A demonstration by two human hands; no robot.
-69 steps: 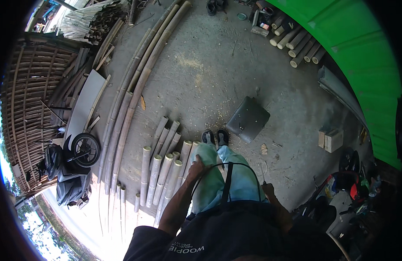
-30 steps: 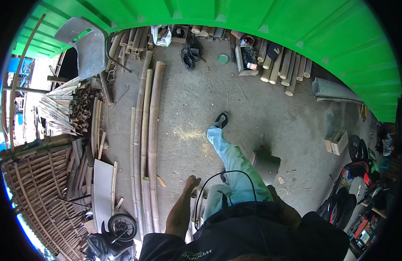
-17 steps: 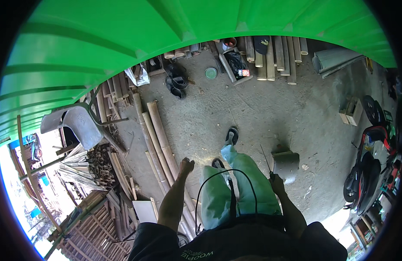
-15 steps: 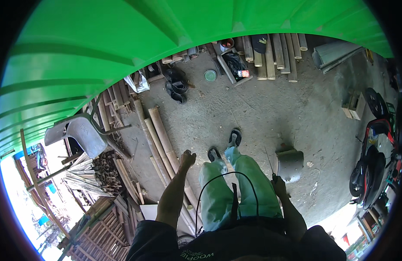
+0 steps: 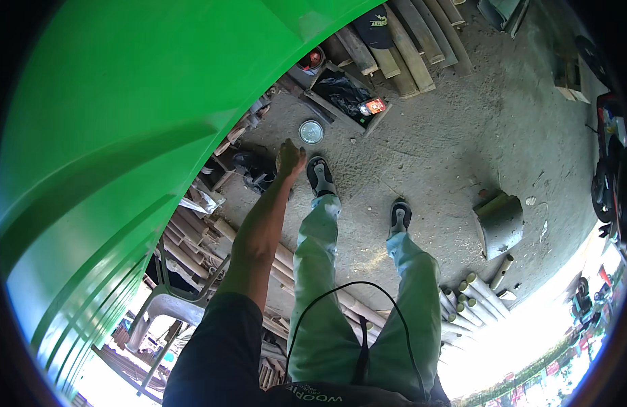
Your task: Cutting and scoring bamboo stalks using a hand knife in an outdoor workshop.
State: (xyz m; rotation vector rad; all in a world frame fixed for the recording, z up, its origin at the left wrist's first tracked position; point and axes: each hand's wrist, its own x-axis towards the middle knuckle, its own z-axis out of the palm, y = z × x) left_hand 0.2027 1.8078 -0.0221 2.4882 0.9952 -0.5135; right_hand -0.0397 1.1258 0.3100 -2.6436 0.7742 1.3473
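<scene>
My left hand (image 5: 291,160) hangs at the end of the outstretched left arm, over the floor. In the picture it comes closest to a round metal tin or lid (image 5: 311,131) and my left sandal (image 5: 321,176), without visible contact. Its fingers are dark and small, and no held thing shows in it. My right hand is out of the picture. My right sandal (image 5: 400,216) stands a step behind the left. Beside the left forearm, dark boots or shoes (image 5: 254,171) lie on the floor.
A wooden box (image 5: 340,96) with black plastic and a small red pack stands ahead, next to bamboo poles (image 5: 409,68) and a dark cap (image 5: 373,28). A curved grey piece (image 5: 501,222) lies right. Green corrugated sheeting (image 5: 123,88) hangs at left. A motorcycle (image 5: 606,159) stands far right.
I have stepped forward and turned left, toward the tin and wooden box. My left arm has swung forward. My right hand, which held a thin blade-like tool with a dark handle, has left the view.
</scene>
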